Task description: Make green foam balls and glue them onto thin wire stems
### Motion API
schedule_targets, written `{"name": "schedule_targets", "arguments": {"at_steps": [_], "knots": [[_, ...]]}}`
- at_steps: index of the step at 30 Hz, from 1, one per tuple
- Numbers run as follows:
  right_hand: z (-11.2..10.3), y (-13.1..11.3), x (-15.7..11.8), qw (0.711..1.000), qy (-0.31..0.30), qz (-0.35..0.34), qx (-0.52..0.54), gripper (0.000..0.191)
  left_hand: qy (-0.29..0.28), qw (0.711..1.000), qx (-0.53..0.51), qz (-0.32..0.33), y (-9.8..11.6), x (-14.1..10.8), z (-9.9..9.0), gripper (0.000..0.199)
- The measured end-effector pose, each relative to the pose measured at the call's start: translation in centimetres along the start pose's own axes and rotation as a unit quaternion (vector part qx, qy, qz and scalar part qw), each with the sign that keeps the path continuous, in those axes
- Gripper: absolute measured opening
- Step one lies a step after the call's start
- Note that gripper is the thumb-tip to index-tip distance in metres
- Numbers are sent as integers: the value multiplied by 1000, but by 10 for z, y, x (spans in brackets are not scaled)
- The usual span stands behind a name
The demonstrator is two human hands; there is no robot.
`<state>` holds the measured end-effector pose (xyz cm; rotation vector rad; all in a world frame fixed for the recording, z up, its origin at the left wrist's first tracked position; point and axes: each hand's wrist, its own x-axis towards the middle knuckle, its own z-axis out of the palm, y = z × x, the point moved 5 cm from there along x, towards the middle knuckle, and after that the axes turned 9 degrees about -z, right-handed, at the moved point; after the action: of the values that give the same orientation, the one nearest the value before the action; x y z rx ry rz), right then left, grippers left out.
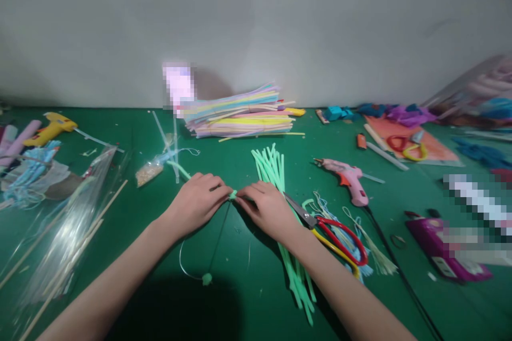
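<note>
My left hand [200, 198] and my right hand [264, 205] meet over the middle of the table, both pinching a small twisted light-green pipe cleaner [233, 195] between their fingertips. One end of a green pipe cleaner sticks out beyond my left knuckles. A thin dark line runs down from the pinch towards a small green ball [207, 279] on the table, which has a pale thread [181, 258] curving from it. Beneath my right hand and wrist lies a bundle of green pipe cleaners [272, 162]. Scissors with red and yellow handles [344, 240] rest beside my right forearm.
A pink glue gun [348, 176] with a black cord lies to the right, near a purple packet [444, 248]. Multicoloured pipe cleaners [244, 117] are stacked by the wall. At left are a yellow glue gun [54, 129], clear plastic sleeves [76, 229] and a bead bag [149, 172].
</note>
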<state>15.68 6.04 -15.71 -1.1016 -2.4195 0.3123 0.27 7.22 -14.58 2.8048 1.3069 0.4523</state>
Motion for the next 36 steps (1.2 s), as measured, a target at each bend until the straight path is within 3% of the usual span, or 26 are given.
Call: {"name": "schedule_targets", "arguments": {"at_steps": [6, 10, 16, 30, 36], "knots": [[1, 3, -3, 999, 24, 29, 17, 15, 33, 997, 22, -64, 4, -8, -12, 24], [10, 0, -3, 999, 21, 30, 28, 13, 3, 996, 11, -91, 8, -20, -4, 22], [11, -3, -4, 998, 16, 38, 45, 13, 7, 985, -22, -169, 2, -23, 9, 20], [7, -2, -6, 998, 12, 37, 42, 14, -5, 991, -30, -130, 5, -14, 11, 20], [7, -3, -7, 999, 17, 26, 13, 16, -13, 988, -42, -146, 4, -13, 12, 19]]}}
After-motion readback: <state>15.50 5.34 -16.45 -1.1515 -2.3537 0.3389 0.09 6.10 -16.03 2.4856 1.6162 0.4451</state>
